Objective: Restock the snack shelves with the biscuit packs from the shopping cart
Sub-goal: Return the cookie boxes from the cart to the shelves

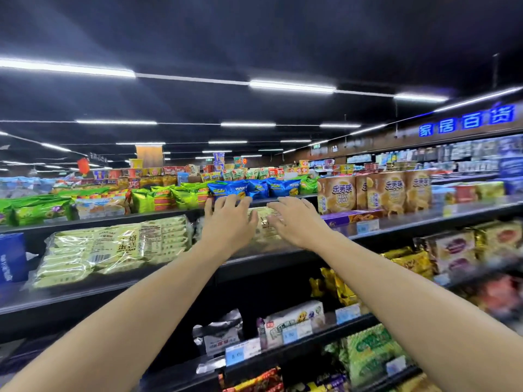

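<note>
— Two hands up at the shelf? Left hand [226,222] and right hand [294,222], both stretched far out, side by side but not touching.

— Holding anything?

— No. Fingers spread wide on both, palms down, hovering over a pale yellow biscuit pack [264,224] lying flat on the second shelf [283,257]. Touching it or just above it? Cannot tell, too blurry.

— Anything next to it?

— Another big pale yellow pack [113,247], clear wrap, many small bars inside, lying flat on the same shelf, well to the left. Dark blue box [11,257] at the far left edge.

— And higher up?

— Blue snack bags [249,188] on the top shelf, right behind the fingertips. Green bags [164,198] to the left of those. Brown puff boxes [376,193] standing upright to the right.

— Lower down?

— Gold bags [407,260], a white pack [294,318], little price tags [243,350] along the shelf edges. Long white lights [291,86] on the dark ceiling, and a glowing blue sign [467,121] far right.
</note>
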`<state>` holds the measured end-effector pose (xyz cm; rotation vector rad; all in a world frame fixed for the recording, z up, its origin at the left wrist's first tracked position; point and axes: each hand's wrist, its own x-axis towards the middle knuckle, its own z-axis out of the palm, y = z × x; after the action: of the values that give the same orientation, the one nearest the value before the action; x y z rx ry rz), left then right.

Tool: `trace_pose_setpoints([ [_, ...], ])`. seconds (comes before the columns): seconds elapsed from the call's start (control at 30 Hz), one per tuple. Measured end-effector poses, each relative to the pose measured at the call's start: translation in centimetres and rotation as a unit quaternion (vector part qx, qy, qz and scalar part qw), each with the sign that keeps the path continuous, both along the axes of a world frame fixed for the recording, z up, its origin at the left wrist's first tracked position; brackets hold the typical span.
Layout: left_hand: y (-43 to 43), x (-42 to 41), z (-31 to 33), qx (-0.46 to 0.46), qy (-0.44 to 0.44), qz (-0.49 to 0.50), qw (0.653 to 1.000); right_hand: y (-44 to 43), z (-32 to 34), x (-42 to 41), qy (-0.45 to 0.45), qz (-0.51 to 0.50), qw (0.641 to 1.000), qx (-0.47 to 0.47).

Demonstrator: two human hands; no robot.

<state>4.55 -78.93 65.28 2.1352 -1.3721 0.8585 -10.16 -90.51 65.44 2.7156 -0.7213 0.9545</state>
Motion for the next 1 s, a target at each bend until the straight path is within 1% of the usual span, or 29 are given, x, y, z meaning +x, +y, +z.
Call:
trace_pose_setpoints([
  [0.1,-3.1,-4.0,-0.8,0.008,-0.022,-0.042,0.999,-2.1,-1.0,-5.2,-0.023,-0.032,0.999,0.000],
  [0.17,-4.8,-6.5,-1.9,-0.005,-0.033,-0.073,0.997,-3.5,-1.9,-8.6,-0.037,-0.048,0.998,-0.010],
  [0.27,-6.7,-9.8,-3.9,-0.025,-0.082,-0.113,0.990,-5.3,-3.4,-13.1,-0.063,-0.066,0.996,-0.022],
  [0.43,-9.8,-14.9,-7.5,-0.045,-0.145,-0.190,0.970,-8.4,-6.6,-19.6,-0.094,-0.059,0.992,-0.061],
  [0.53,-11.5,-17.3,-10.4,-0.043,-0.157,-0.222,0.961,-11.0,-9.2,-22.9,-0.096,-0.054,0.992,-0.057],
  [0.6,-12.7,-18.7,-12.6,-0.029,-0.142,-0.222,0.964,-13.1,-11.3,-24.9,-0.081,-0.047,0.995,-0.036],
  [0.7,-14.4,-19.8,-16.0,0.006,-0.107,-0.179,0.978,-16.6,-14.4,-27.0,-0.050,-0.043,0.998,-0.015],
  [0.87,-16.8,-20.9,-19.1,0.012,0.021,-0.060,0.998,-21.5,-18.4,-28.1,0.000,-0.024,0.999,0.043],
  [1.0,-18.7,-20.6,-19.5,0.030,0.117,0.033,0.992,-24.1,-20.6,-27.5,0.015,-0.012,0.996,0.085],
])
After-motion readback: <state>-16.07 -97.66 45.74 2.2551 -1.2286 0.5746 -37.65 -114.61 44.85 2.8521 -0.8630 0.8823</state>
